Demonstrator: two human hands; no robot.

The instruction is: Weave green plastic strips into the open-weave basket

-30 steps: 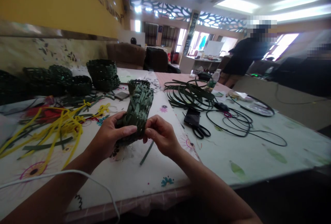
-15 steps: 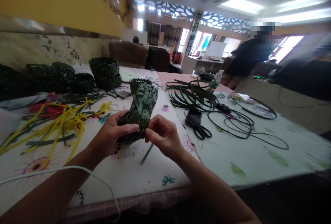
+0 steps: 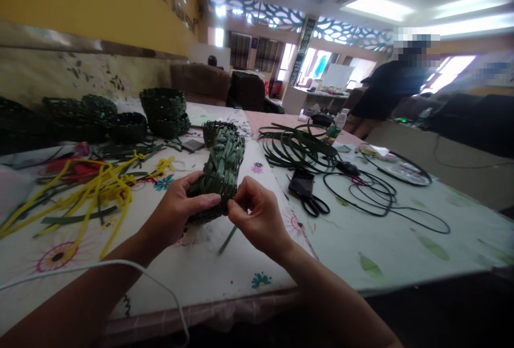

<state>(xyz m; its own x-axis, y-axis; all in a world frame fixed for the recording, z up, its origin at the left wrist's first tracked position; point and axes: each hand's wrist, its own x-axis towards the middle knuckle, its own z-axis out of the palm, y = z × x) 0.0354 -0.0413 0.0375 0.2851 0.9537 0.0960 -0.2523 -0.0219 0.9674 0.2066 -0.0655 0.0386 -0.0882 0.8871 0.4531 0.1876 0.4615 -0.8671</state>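
left hand (image 3: 176, 209): closed around woven basket (image 3: 220, 176), thumb across its side
right hand (image 3: 255, 214): fingers pinching basket's lower edge
basket place: between both hands, over tabletop (image 3: 193, 278)
nearby: green strip (image 3: 227, 239) below right hand; scissors (image 3: 315, 206) and phone (image 3: 301, 183) to its right; yellow pipe cleaners (image 3: 104, 193) to left

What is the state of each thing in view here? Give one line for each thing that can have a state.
Left hand: gripping the basket
Right hand: fingertips pinched at the basket's edge
Green woven basket: held on its side, off the table
Stacked baskets: one upright on another
Green strips: loosely coiled
Phone: flat, screen dark
Scissors: partly under the phone
Black cable: loosely looped
Yellow pipe cleaners: tangled
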